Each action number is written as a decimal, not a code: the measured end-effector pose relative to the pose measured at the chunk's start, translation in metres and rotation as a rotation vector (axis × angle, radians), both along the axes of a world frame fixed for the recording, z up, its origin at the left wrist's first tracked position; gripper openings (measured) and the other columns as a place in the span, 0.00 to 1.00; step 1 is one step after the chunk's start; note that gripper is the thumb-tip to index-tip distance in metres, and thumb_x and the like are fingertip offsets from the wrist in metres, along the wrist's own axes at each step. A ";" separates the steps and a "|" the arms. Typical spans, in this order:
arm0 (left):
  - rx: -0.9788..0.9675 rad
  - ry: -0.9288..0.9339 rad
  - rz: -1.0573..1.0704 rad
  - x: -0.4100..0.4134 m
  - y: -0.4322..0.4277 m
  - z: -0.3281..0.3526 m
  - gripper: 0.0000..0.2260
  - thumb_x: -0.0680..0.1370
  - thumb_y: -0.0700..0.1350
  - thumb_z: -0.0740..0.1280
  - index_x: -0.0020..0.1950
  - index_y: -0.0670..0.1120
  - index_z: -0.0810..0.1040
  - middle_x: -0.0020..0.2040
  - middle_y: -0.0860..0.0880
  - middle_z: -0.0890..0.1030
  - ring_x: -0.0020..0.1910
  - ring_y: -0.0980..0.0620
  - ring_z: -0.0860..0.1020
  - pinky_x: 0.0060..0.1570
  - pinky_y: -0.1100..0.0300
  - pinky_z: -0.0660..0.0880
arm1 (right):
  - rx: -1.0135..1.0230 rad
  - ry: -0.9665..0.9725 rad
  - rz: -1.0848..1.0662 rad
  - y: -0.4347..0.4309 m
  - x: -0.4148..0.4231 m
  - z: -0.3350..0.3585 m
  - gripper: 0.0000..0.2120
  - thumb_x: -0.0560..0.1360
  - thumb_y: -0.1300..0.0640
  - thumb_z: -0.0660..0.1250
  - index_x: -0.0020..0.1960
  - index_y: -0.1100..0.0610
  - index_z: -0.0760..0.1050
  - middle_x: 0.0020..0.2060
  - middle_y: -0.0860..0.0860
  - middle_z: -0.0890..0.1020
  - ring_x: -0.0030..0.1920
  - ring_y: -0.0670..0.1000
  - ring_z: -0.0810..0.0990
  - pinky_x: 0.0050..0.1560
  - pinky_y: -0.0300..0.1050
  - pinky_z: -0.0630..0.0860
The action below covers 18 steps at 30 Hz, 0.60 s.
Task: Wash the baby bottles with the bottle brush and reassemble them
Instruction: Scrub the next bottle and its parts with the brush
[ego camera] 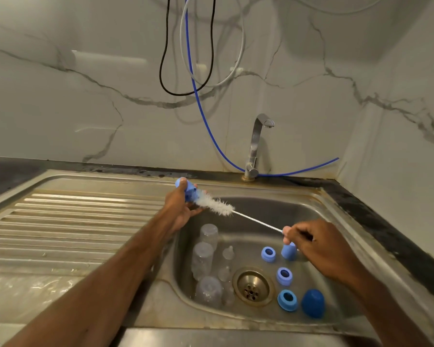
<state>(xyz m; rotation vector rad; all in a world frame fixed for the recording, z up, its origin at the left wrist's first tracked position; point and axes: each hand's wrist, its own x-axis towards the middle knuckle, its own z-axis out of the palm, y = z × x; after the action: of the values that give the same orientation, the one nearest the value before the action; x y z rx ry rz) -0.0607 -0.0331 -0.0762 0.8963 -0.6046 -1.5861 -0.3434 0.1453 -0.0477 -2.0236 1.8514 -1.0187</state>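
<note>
I am watching the left hand [183,209] gripping a blue bottle part [189,192], thumb curled over its top and fingers underneath. The bottle brush [217,206] is running into that part: its white bristles are sticking out on the side toward the right hand [318,246], and its thin twisted stem is sloping down across the sink [273,211] to that hand's fingertips, which are pinching the stem's end. Just under those fingertips a blue cylinder [288,251] is showing. I cannot tell whether it is the brush's handle or a loose piece lying in the basin.

Below the left hand, three clear bottles [202,259] are lying in the basin in a row running toward me, with clear teats [228,252] just beside them on the right-hand side. Below and near the right hand, three blue rings [284,276] are sitting in a line, openings up. A dark blue dome cap [313,303] is resting just beside the nearest ring. The drain [253,286] is lying between the bottles and the rings. Beyond both hands a steel tap [257,144] is standing at the back edge, with a blue hose [203,113] hanging behind it. Out past the left hand the ribbed drainboard [73,226] is stretching away.
</note>
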 end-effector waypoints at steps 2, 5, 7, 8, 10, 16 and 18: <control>0.006 0.100 -0.016 0.001 -0.001 0.000 0.24 0.83 0.56 0.63 0.71 0.40 0.70 0.65 0.36 0.79 0.60 0.37 0.82 0.42 0.43 0.83 | 0.095 -0.019 0.045 0.000 0.000 -0.003 0.17 0.81 0.48 0.66 0.35 0.50 0.82 0.28 0.54 0.79 0.27 0.46 0.74 0.39 0.48 0.76; -0.008 0.165 0.009 0.002 -0.003 0.003 0.22 0.85 0.55 0.61 0.71 0.39 0.70 0.67 0.36 0.78 0.61 0.39 0.82 0.42 0.44 0.83 | 0.064 -0.133 0.047 -0.001 0.003 -0.004 0.08 0.76 0.50 0.74 0.40 0.52 0.82 0.32 0.51 0.82 0.32 0.50 0.78 0.39 0.49 0.78; -0.005 0.181 0.014 0.001 -0.003 0.004 0.22 0.85 0.55 0.61 0.70 0.39 0.71 0.66 0.36 0.79 0.61 0.40 0.82 0.41 0.44 0.83 | -0.024 -0.186 0.044 0.001 0.005 0.000 0.04 0.72 0.58 0.78 0.42 0.53 0.83 0.33 0.51 0.84 0.32 0.48 0.80 0.34 0.39 0.77; -0.008 0.185 0.006 0.000 -0.003 0.003 0.21 0.85 0.55 0.61 0.69 0.40 0.72 0.65 0.36 0.79 0.61 0.40 0.82 0.42 0.44 0.83 | -0.059 -0.191 0.037 0.003 0.006 0.003 0.04 0.72 0.60 0.77 0.41 0.54 0.83 0.32 0.50 0.84 0.31 0.46 0.80 0.32 0.35 0.75; -0.023 0.158 -0.013 -0.001 -0.001 0.003 0.19 0.85 0.55 0.60 0.65 0.40 0.73 0.63 0.37 0.80 0.62 0.39 0.81 0.44 0.46 0.81 | -0.041 -0.169 0.026 0.003 0.006 0.005 0.06 0.76 0.59 0.73 0.40 0.55 0.83 0.29 0.50 0.83 0.28 0.46 0.80 0.31 0.35 0.76; -0.038 0.128 0.013 -0.005 0.001 0.001 0.23 0.84 0.54 0.62 0.73 0.40 0.70 0.64 0.38 0.79 0.61 0.40 0.81 0.48 0.48 0.81 | 0.337 -0.320 0.134 0.004 0.009 0.001 0.18 0.83 0.50 0.62 0.41 0.59 0.81 0.24 0.54 0.76 0.23 0.46 0.70 0.25 0.36 0.68; -0.034 0.104 0.058 -0.004 0.000 0.001 0.24 0.83 0.54 0.64 0.74 0.40 0.68 0.65 0.38 0.79 0.60 0.40 0.82 0.47 0.48 0.82 | 0.262 -0.337 0.116 0.004 0.010 0.003 0.10 0.78 0.52 0.71 0.45 0.59 0.81 0.29 0.55 0.83 0.25 0.45 0.76 0.26 0.33 0.70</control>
<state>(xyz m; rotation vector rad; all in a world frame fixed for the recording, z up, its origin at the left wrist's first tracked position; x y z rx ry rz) -0.0649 -0.0327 -0.0753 0.7945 -0.5261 -1.5562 -0.3336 0.1494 -0.0448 -1.6698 1.5806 -0.9586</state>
